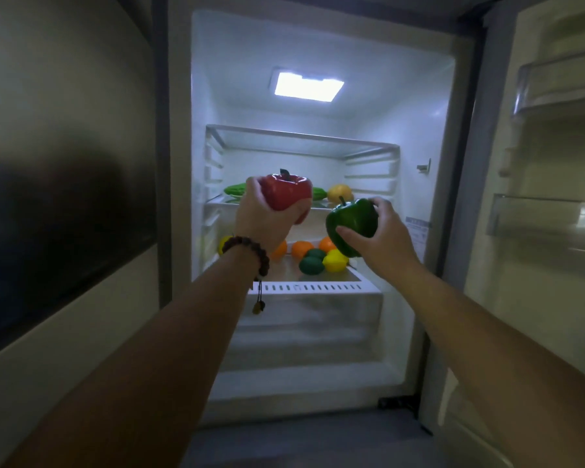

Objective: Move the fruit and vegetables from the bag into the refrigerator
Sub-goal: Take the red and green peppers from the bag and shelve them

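The refrigerator (429, 136) stands open in front of me, its inside lit. My left hand (262, 219) grips a red bell pepper (287, 194) in front of the middle shelf (217, 201). My right hand (385, 236) grips a green bell pepper (350, 224), slightly lower and to the right. On the middle shelf lie a green vegetable (234, 190) and a yellow fruit (339, 192). The lower shelf (318, 287) holds oranges (301, 248), dark green fruits (311, 264) and a lemon (335, 261). The bag is out of view.
The top glass shelf (301, 143) is bare. A clear drawer (311, 315) sits under the lower shelf. The open door with its bins (547, 211) hangs at the right. A dark closed panel (65, 197) fills the left.
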`<state>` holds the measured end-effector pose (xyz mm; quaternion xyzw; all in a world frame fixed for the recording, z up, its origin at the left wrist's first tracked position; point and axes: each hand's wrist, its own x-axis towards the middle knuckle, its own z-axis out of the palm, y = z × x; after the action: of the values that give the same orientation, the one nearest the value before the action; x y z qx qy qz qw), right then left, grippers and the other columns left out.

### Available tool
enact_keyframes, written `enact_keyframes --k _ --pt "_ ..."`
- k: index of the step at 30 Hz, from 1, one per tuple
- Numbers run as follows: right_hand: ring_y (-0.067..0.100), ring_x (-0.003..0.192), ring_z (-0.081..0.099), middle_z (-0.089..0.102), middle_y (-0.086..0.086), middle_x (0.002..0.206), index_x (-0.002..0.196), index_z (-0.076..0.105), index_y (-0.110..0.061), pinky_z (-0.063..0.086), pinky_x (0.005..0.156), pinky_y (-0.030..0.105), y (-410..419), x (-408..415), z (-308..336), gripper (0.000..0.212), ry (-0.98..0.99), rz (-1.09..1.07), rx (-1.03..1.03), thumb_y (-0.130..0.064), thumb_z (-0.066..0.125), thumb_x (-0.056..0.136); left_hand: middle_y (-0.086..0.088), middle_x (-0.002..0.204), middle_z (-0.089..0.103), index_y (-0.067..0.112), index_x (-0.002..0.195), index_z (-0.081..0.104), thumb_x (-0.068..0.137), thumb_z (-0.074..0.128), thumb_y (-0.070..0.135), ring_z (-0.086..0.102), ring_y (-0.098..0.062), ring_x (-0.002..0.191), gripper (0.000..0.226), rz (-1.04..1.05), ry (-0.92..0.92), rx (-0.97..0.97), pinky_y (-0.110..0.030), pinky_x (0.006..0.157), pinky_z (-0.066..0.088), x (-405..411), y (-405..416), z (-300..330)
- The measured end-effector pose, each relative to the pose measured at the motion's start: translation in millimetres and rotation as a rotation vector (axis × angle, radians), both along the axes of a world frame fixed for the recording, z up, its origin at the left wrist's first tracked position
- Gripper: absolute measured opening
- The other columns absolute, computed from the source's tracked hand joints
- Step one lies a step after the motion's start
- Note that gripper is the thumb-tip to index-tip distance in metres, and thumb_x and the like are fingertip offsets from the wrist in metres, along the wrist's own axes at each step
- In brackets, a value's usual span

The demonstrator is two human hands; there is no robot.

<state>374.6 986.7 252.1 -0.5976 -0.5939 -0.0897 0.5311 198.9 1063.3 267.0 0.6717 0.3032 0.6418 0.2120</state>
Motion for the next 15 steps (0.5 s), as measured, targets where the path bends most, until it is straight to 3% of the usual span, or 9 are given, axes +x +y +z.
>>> enact_keyframes --k 8,15 --pt "0.024 0.115 0.047 0.042 0.012 0.131 0.135 0.037 -0.014 0.042 0.090 0.028 91.5 46.6 50.1 0.068 0.045 -0.066 0.107 -0.037 0.070 0.080 -0.005 0.116 0.057 0.014 0.122 0.039 0.064 0.085 0.033 0.060 -0.020 0.101 0.077 -0.140 0.106 -0.092 -0.034 0.081 0.056 32.9 101.9 55.8" --pt "0.026 0.113 0.053 0.054 0.008 0.126 0.129 0.046 -0.015 0.045 0.095 0.035 169.8 86.6 84.2 0.061 0.152 -0.111 -0.022 -0.036 0.072 0.078 -0.005 0.116 0.052 0.013 0.126 0.041 0.069 0.081 0.034 0.055 -0.022 0.104 0.073 -0.113 0.419 -0.238 -0.031 0.074 0.054 80.9 183.2 86.5"
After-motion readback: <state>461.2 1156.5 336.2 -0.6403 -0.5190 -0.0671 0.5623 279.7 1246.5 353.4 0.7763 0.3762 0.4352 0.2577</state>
